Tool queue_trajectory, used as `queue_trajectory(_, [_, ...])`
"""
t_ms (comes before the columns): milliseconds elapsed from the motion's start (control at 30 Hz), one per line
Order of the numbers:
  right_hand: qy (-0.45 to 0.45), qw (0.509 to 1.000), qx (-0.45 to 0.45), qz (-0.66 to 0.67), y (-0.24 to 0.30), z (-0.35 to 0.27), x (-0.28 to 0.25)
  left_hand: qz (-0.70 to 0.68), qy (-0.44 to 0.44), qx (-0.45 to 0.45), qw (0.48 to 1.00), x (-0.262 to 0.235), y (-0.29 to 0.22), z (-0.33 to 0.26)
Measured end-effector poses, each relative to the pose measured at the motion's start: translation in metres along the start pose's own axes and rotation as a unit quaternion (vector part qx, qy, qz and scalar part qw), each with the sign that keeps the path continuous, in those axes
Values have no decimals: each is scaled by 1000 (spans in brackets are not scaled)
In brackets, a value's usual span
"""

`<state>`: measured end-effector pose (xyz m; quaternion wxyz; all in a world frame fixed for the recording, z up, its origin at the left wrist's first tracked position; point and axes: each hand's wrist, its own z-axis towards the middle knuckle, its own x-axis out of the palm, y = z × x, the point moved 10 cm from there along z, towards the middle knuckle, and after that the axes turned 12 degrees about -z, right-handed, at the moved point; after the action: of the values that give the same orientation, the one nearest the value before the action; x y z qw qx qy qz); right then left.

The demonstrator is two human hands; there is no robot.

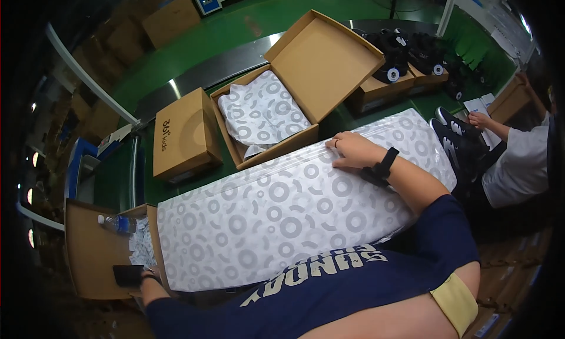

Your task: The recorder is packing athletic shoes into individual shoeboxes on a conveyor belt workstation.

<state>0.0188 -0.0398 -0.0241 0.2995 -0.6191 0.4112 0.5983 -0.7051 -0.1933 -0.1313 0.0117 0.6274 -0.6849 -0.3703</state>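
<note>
I see a large stack of white tissue paper sheets printed with grey rings lying across the work surface in front of me. Its long axis runs on a diagonal, from the lower left near my body up to the far right corner, where it points toward a pair of dark sneakers.

My right hand rests palm down on the far long edge of the stack, fingers extended and close together, flat on the paper and curling slightly over the edge. The forearm comes in from the right, crossing the sheets, with a black wristband at the wrist.

My left hand is at the near left corner of the stack, mostly hidden behind the paper edge; I cannot tell how its fingers are set.

Just beyond the right hand sits an open brown cardboard shoebox lined with the same ringed paper, lid tipped back. A closed brown cardboard box lies to its left.
</note>
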Motion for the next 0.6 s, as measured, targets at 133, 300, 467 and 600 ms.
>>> queue_trajectory(133, [-33, 999, 26, 2, 0, 0, -3, -116, -53, -55, 990, 10, 8, 3])
queue_trajectory(300, [-38, 999, 30, 15, -6, -5, 1, -245, -135, -117, 953, 14, 23, 6])
queue_trajectory(467, [-37, 997, 44, 46, -8, -7, 0, -362, -218, -169, 891, 15, 43, -1])
queue_trajectory(600, [-36, 996, 70, 34, -26, -20, 5, -540, -231, -228, 777, 11, 54, 1])
